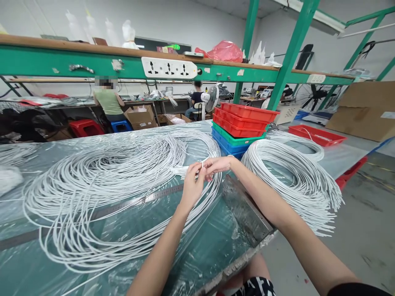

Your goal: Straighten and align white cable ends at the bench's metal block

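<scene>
My left hand point(193, 187) and my right hand point(217, 165) meet above the table, fingers pinched together. Between their fingertips is a white cable point(202, 164), of which only a short piece shows. Just left of the fingers, a bundle of white cable ends point(179, 169) points toward my hands. A large heap of coiled white cables point(101, 172) spreads to the left. Below my left hand, a loose loop of the same cables point(123, 248) curves across the table. Another cable coil point(290, 172), its cut ends fanned out, lies beyond my right forearm.
A metal ruler point(145, 199) lies partly under the cables. Stacked red, green and blue trays point(243, 123) stand behind my hands. A metal plate point(243, 209) sits at the table's near edge. The green shelf point(228, 72) carries a power strip point(169, 68). Two people sit farther back.
</scene>
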The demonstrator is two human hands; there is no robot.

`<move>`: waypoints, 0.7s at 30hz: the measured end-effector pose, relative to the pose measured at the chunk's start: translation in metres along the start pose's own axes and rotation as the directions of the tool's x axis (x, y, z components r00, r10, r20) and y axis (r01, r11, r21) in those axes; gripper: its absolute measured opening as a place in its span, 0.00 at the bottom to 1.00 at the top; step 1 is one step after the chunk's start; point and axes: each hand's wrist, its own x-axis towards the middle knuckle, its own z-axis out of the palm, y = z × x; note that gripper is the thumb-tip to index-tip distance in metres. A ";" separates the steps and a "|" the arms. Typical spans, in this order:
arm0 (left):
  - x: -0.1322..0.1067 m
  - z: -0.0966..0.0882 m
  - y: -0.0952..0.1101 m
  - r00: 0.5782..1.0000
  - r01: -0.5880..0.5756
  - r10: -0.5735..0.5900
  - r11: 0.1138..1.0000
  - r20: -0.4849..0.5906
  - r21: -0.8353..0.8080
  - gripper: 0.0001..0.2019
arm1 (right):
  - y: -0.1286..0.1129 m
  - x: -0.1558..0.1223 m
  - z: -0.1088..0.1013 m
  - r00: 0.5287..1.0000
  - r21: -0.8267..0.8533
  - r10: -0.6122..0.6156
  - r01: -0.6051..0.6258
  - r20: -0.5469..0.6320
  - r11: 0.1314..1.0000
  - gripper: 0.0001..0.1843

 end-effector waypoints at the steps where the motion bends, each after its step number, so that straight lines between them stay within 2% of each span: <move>1: -0.003 0.004 -0.001 0.999 0.023 -0.024 0.999 0.024 0.027 0.20 | 0.002 -0.002 -0.003 0.998 0.034 0.003 -0.001 -0.055 0.999 0.24; 3: -0.014 0.007 -0.001 0.989 0.100 -0.113 0.986 0.096 0.132 0.26 | 0.006 -0.008 -0.008 0.977 0.116 0.015 0.010 -0.212 0.993 0.22; 4: -0.023 0.006 0.000 0.971 0.133 -0.168 0.971 0.171 0.199 0.28 | 0.008 -0.012 -0.009 0.949 0.151 0.023 0.027 -0.315 0.988 0.19; 5: -0.032 0.002 0.002 0.937 0.152 -0.226 0.951 0.267 0.270 0.26 | 0.011 -0.016 -0.011 0.906 0.173 0.030 0.048 -0.423 0.984 0.16; 7: -0.055 -0.015 0.008 0.839 0.154 -0.339 0.898 0.426 0.412 0.21 | 0.015 -0.023 -0.014 0.793 0.183 0.052 0.075 -0.607 0.980 0.11; 9: -0.079 -0.043 0.013 0.777 0.156 -0.446 0.820 0.444 0.550 0.16 | 0.022 -0.026 -0.021 0.709 0.186 0.091 0.059 -0.700 0.981 0.07; 12: -0.110 -0.107 0.017 0.752 0.196 -0.581 0.650 0.313 0.735 0.12 | 0.036 -0.026 -0.039 0.578 0.266 0.157 0.108 -0.801 0.958 0.03; 14: -0.124 -0.161 0.021 0.736 0.237 -0.643 0.538 0.212 0.809 0.12 | 0.045 -0.026 -0.053 0.447 0.309 0.201 0.181 -0.871 0.934 0.06; 17: -0.129 -0.245 0.033 0.750 0.336 -0.661 0.380 -0.001 0.862 0.15 | 0.051 -0.029 -0.063 0.247 0.306 0.247 0.240 -0.937 0.921 0.10; 19: -0.123 -0.292 0.042 0.772 0.377 -0.622 0.280 -0.133 0.883 0.15 | 0.047 -0.033 -0.060 0.164 0.277 0.249 0.179 -0.955 0.944 0.09; 21: -0.113 -0.329 0.049 0.797 0.438 -0.546 0.226 -0.259 0.870 0.18 | 0.040 -0.035 -0.052 0.130 0.245 0.234 0.071 -0.963 0.967 0.07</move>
